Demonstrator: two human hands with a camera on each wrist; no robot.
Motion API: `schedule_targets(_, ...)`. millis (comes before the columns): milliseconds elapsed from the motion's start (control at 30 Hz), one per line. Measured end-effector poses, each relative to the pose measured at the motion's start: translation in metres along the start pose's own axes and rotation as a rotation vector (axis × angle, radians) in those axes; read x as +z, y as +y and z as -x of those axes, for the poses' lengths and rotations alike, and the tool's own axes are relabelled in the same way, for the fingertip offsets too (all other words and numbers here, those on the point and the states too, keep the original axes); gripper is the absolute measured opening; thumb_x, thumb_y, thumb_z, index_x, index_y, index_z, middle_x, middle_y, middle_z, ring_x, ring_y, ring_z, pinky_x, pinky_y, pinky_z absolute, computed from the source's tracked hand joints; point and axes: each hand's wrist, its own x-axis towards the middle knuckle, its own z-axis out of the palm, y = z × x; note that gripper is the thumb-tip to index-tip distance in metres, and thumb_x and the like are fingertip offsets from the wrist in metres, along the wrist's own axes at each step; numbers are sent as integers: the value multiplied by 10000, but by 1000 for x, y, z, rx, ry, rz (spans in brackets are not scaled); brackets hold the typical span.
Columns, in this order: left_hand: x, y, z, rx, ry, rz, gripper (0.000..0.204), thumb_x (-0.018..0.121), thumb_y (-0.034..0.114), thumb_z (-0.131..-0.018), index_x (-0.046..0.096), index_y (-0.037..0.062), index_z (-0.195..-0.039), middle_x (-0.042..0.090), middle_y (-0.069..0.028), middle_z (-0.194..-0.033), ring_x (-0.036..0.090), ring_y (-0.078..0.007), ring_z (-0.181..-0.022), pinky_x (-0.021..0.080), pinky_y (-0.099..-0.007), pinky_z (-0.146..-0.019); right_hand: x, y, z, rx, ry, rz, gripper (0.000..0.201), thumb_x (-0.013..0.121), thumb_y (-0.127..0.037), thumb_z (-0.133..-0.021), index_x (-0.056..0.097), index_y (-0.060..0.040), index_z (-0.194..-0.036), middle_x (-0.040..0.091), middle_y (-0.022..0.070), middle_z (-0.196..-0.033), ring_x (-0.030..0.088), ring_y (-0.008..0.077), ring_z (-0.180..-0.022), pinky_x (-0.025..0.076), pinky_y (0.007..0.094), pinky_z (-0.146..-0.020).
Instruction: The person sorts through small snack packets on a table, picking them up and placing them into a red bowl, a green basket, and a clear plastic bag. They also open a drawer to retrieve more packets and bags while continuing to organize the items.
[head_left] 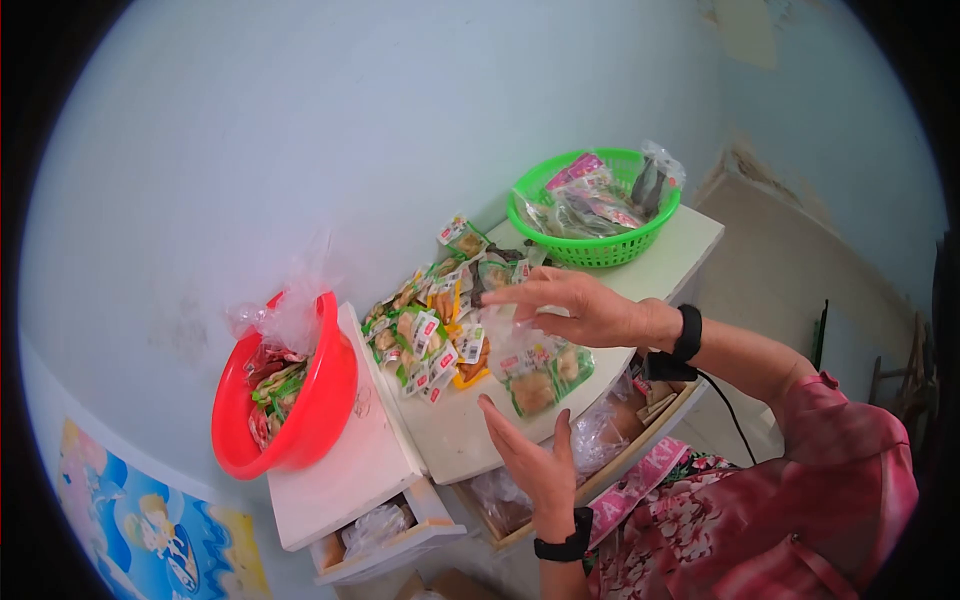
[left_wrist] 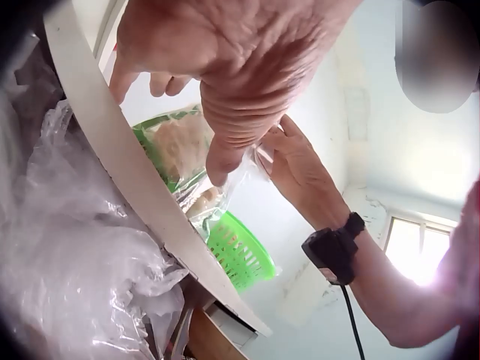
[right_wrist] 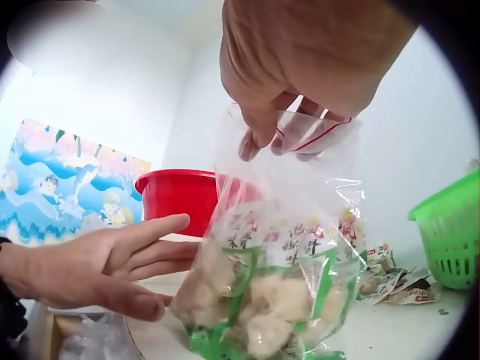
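A clear zip bag (right_wrist: 289, 176) holding several green-and-clear food packets (right_wrist: 281, 300) hangs from my right hand (right_wrist: 307, 56), whose fingers and thumb pinch its top near the red seal line. In the head view my right hand (head_left: 585, 310) is above the bag, over the white tabletop (head_left: 450, 430). My left hand (head_left: 535, 460) is beside the bag's lower part, fingers extended; in the right wrist view the left hand (right_wrist: 101, 259) has its fingertips close to the bag, and whether they touch it I cannot tell. A pile of small packets (head_left: 425, 340) lies behind.
A red basin (head_left: 340, 400) with packets stands at the left, a green basket (head_left: 600, 250) with bagged items at the back right. Below the tabletop, open drawers hold clear plastic bags (head_left: 600, 440). A wall borders the far side.
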Motion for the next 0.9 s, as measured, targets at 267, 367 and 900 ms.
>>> schedule_targets(267, 7, -7, -47, -104, -108, 390, 1278, 933, 274, -740, 77, 15, -1653, 394, -253, -1584, 418, -342, -1464, 340, -461, -1196, -17, 9, 13, -93, -52, -123, 555, 645, 46, -936, 616, -186, -1439, 707, 38, -1044, 585, 227, -1013, 498, 387, -919)
schedule_targets(367, 11, -10, -56, -204, -262, 521, 1166, 944, 238, -723, 234, -19, -1613, 493, -239, -1504, 511, -309, -1371, 401, -422, -1149, -20, 14, 22, -98, -16, -118, 553, 666, 33, -930, 610, -169, -1442, 693, 36, -1179, 576, 234, -1063, 486, 402, -959)
schedule_targets(900, 27, -2, -40, -238, -193, 679, 666, 789, -42, -780, 519, -41, -1388, 610, -150, -1312, 627, -242, -1169, 496, -381, -1043, 32, 82, 121, 375, 24, -492, 934, 868, -268, -846, 343, -8, -1572, 478, 181, -1553, 433, 269, -1441, 339, 414, -1204)
